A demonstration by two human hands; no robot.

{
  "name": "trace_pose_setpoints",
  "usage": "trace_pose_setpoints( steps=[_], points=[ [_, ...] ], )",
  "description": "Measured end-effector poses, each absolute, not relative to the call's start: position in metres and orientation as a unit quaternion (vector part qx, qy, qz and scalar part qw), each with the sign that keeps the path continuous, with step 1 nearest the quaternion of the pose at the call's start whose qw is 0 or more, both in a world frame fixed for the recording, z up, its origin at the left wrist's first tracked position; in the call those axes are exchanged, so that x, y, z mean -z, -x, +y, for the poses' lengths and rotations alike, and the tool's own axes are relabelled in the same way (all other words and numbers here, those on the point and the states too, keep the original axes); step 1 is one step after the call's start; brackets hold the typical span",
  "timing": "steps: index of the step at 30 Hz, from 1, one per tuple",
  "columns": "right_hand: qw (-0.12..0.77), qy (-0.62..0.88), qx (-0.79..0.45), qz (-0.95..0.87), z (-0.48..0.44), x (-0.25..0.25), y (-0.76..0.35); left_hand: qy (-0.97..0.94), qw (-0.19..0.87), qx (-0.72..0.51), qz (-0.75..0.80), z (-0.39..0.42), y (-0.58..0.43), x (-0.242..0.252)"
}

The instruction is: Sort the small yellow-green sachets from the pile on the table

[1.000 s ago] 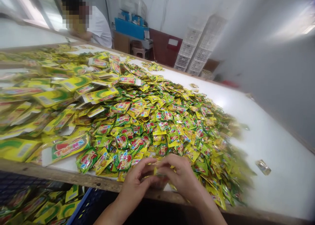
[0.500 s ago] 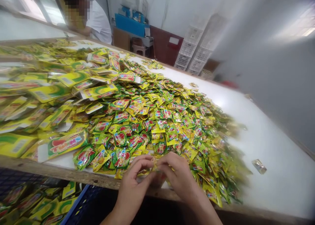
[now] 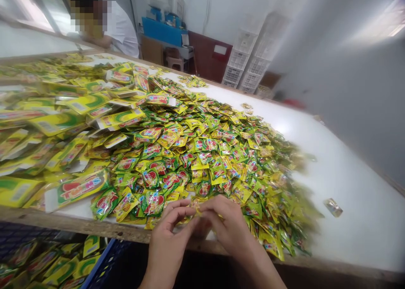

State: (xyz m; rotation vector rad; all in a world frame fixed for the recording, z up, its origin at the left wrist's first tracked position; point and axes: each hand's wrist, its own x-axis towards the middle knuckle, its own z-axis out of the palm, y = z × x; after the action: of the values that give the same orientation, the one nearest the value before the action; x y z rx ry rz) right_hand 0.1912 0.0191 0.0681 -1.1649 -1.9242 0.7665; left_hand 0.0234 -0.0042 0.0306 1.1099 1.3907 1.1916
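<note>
My left hand [image 3: 174, 225] and my right hand [image 3: 223, 221] meet at the table's near edge, fingertips almost touching. Between them they pinch a small yellow candy packet [image 3: 198, 207], mostly covered by the fingers. Just beyond lies a wide heap of shiny green and yellow candy packets [image 3: 190, 154] with watermelon prints. Left of my hands, a flat yellow and green carton [image 3: 82, 188] with a white end flap lies on the table. More such cartons [image 3: 120, 119] are piled behind it, some with their ends open.
A blue plastic crate [image 3: 103, 261] holding filled cartons stands below the table edge at lower left. One loose packet [image 3: 333, 207] lies on the white tabletop [image 3: 357, 234] at right. Across the table sits a person in a white shirt [image 3: 122, 31]. Stacked white crates [image 3: 240, 59] stand by the wall.
The view has shifted slightly, so the background and pile appear a little further left. Both hands keep their pinch close together, with less of the yellow packet showing between the fingertips.
</note>
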Motion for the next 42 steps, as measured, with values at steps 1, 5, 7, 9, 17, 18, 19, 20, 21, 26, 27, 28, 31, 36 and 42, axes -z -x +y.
trace_pose_setpoints(
  steps=[1,5,7,9,17,18,19,20,21,26,27,28,31,36,42],
  points=[
    [0.381,0.457,-0.293,-0.748,0.018,-0.067,-0.191,-0.451,0.479,-0.489,0.573,-0.005,-0.024,-0.032],
    [0.396,0.466,-0.284,-0.738,0.017,-0.065,-0.188,-0.440,0.500,-0.479,0.572,-0.009,-0.029,-0.040],
    [0.397,0.464,-0.287,-0.738,0.016,-0.064,-0.187,-0.425,0.517,-0.483,0.565,-0.009,-0.032,-0.045],
    [0.398,0.458,-0.295,-0.738,0.016,-0.063,-0.187,-0.403,0.520,-0.499,0.564,-0.007,-0.032,-0.047],
    [0.410,0.458,-0.323,-0.720,0.014,-0.062,-0.189,-0.440,0.478,-0.481,0.588,-0.003,-0.024,-0.039],
    [0.412,0.460,-0.319,-0.719,0.014,-0.062,-0.188,-0.447,0.476,-0.476,0.589,-0.004,-0.024,-0.039],
    [0.414,0.462,-0.313,-0.719,0.014,-0.062,-0.188,-0.452,0.475,-0.473,0.589,-0.005,-0.024,-0.039],
    [0.416,0.466,-0.307,-0.718,0.014,-0.063,-0.187,-0.454,0.477,-0.470,0.587,-0.006,-0.025,-0.039],
    [0.417,0.469,-0.301,-0.718,0.014,-0.063,-0.187,-0.454,0.482,-0.468,0.585,-0.007,-0.026,-0.040],
    [0.428,0.469,-0.308,-0.709,0.014,-0.063,-0.186,-0.421,0.487,-0.487,0.590,-0.007,-0.030,-0.048],
    [0.432,0.471,-0.310,-0.704,0.014,-0.062,-0.186,-0.421,0.482,-0.490,0.592,-0.006,-0.030,-0.048],
    [0.436,0.474,-0.311,-0.699,0.014,-0.062,-0.187,-0.427,0.478,-0.488,0.592,-0.006,-0.029,-0.047],
    [0.442,0.486,-0.306,-0.689,0.015,-0.060,-0.188,-0.474,0.454,-0.475,0.586,-0.004,-0.026,-0.044],
    [0.447,0.483,-0.296,-0.692,0.016,-0.058,-0.187,-0.543,0.377,-0.454,0.598,-0.003,-0.023,-0.045],
    [0.441,0.483,-0.289,-0.699,0.015,-0.058,-0.185,-0.493,0.449,-0.460,0.586,-0.003,-0.026,-0.048]
  ],
)
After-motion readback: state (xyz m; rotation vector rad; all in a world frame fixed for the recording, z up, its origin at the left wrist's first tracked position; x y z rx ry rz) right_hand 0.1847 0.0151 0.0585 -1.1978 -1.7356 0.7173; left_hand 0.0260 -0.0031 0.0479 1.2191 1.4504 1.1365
